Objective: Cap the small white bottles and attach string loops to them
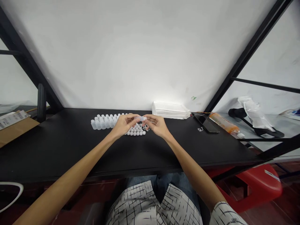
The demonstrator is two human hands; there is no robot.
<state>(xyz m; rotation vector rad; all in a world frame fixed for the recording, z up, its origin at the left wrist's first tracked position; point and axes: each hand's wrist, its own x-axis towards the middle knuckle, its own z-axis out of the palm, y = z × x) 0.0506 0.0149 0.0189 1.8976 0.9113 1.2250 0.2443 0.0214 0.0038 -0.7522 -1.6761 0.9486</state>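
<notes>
Above the black table, a small translucent bottle (140, 118) lies sideways between my two hands. My left hand (124, 124) has its fingers closed on the bottle's left end. The fingers of my right hand (157, 124) pinch its right end, which looks white. Behind and left of my left hand stand rows of translucent bottles (103, 122). Just below the held bottle, several small white caps (136, 131) sit in rows on the table. Thin white loops (145, 127) lie beside the caps, partly hidden by my right hand.
A stack of white sheets (170, 110) lies by the wall. To the right are a small white loop (200, 129), a dark phone (206, 122) and an orange-labelled bottle (224, 123). Cardboard (18, 126) lies at the far left. Black frame bars (246, 50) flank the black table (150, 156).
</notes>
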